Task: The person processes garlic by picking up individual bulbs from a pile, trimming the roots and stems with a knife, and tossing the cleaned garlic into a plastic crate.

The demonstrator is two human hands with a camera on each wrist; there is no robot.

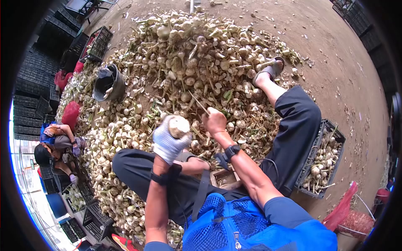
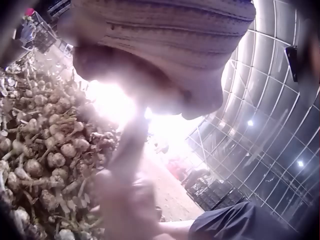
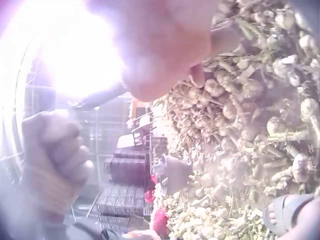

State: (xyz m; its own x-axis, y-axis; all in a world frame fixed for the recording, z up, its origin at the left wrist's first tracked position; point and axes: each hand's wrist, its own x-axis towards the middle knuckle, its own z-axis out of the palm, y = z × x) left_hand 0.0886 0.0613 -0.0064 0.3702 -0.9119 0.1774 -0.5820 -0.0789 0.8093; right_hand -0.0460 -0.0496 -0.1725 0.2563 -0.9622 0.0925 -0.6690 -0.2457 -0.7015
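Observation:
My left hand (image 1: 171,140), in a striped white glove, grips a pale garlic bulb (image 1: 179,126) with its white face turned up. Bare, my right hand (image 1: 215,121) is curled round a thin knife (image 1: 198,103) whose blade points up and to the left. The two hands are a short way apart over the near side of a big heap of garlic (image 1: 190,62). In the right wrist view the knife blade (image 3: 102,96) lies between my right fist and the gloved hand (image 3: 55,157), against strong glare. The left wrist view is blurred around the glove (image 2: 170,45).
A dark bucket (image 1: 107,83) stands left of the heap. By my right leg is a black crate (image 1: 320,159) of stemmed garlic. Trimmed bulbs (image 1: 119,167) pile up at my left. Another person (image 1: 56,144) works at far left near stacked crates (image 1: 31,117).

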